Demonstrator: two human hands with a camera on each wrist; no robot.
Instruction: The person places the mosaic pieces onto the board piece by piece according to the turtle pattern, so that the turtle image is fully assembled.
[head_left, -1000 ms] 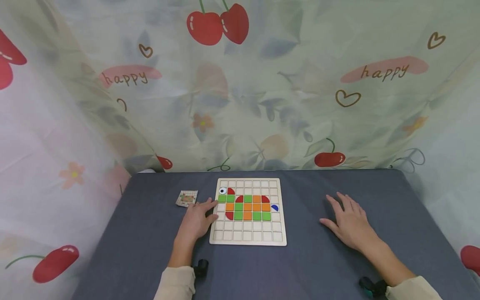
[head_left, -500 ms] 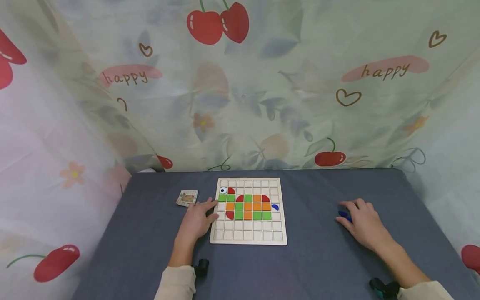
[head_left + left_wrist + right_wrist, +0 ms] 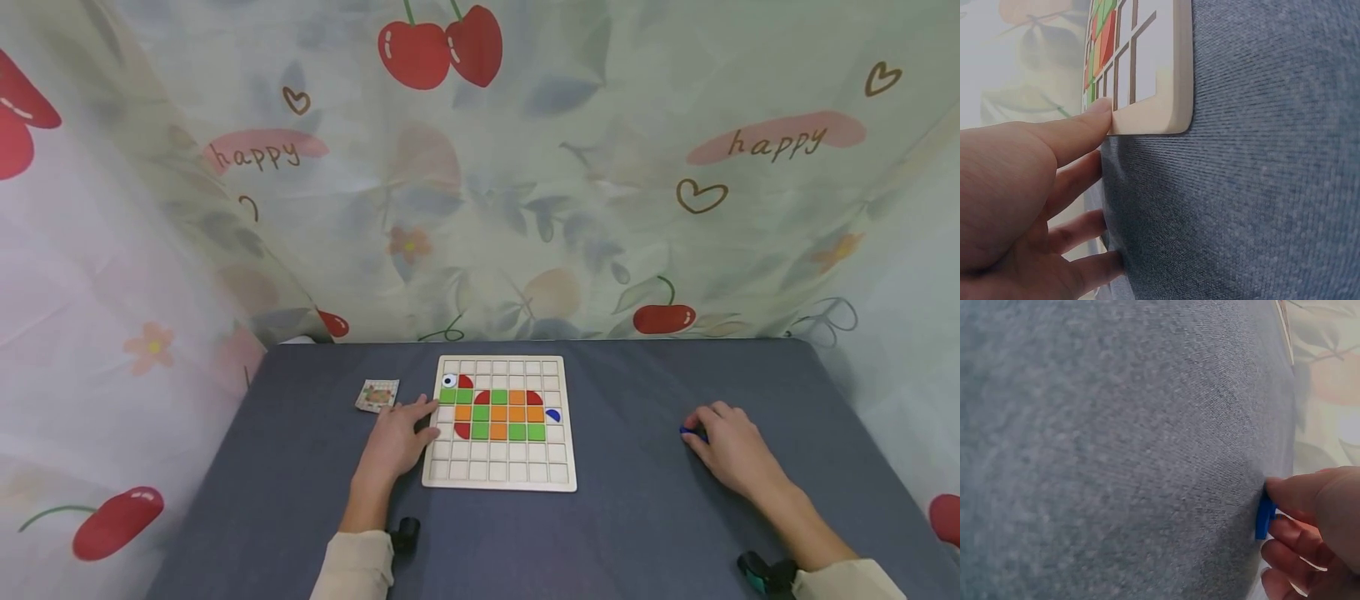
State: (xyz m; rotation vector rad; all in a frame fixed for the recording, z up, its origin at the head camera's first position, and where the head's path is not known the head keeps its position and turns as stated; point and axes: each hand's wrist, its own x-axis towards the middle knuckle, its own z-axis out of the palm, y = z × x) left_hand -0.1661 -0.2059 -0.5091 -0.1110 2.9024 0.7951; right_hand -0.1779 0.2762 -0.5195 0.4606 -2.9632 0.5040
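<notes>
A pale wooden grid board (image 3: pixel 498 472) lies on the table, with green, orange and red tiles forming a stepped shape. A white eye tile (image 3: pixel 449 381) is at its upper left, and a blue half-round tile (image 3: pixel 553 416) sits at the right. My left hand (image 3: pixel 392 447) rests beside the board's left edge, fingers extended; in the left wrist view its thumb (image 3: pixel 1082 130) touches the rim. Well right of the board, my right hand (image 3: pixel 737 452) pinches a small blue tile (image 3: pixel 1264 517) between thumb and fingers, low over the cloth. Its full shape is hidden.
A small picture card (image 3: pixel 377 395) lies left of the board, by the left fingertips. Dark grey cloth (image 3: pixel 600 533) covers the table. A printed curtain (image 3: pixel 525 250) hangs right behind the far table edge.
My right hand has moved rightward, and its fingers have closed from spread to a pinch on the blue tile. The left hand and board stay in place.
</notes>
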